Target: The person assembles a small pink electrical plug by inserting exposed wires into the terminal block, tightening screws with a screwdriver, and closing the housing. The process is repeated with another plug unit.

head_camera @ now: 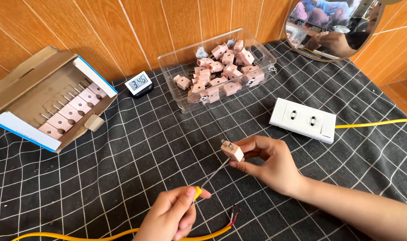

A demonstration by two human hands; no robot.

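Note:
My right hand [266, 163] holds a small pink plug [232, 151] with two metal prongs pointing up and left. My left hand [172, 214] grips a yellow-handled screwdriver [210, 177]; its thin metal shaft reaches up to the underside of the plug. A yellow cable [114, 235] with bared red and black wire ends lies on the cloth just below my left hand.
A clear plastic tub [257, 47] of several pink plugs stands at the back. A cardboard box [29, 80] with a row of plugs sits at left. A white double socket [302, 119] with a yellow cord lies right. A small digital clock [138, 83] and a round mirror [333, 27] are behind.

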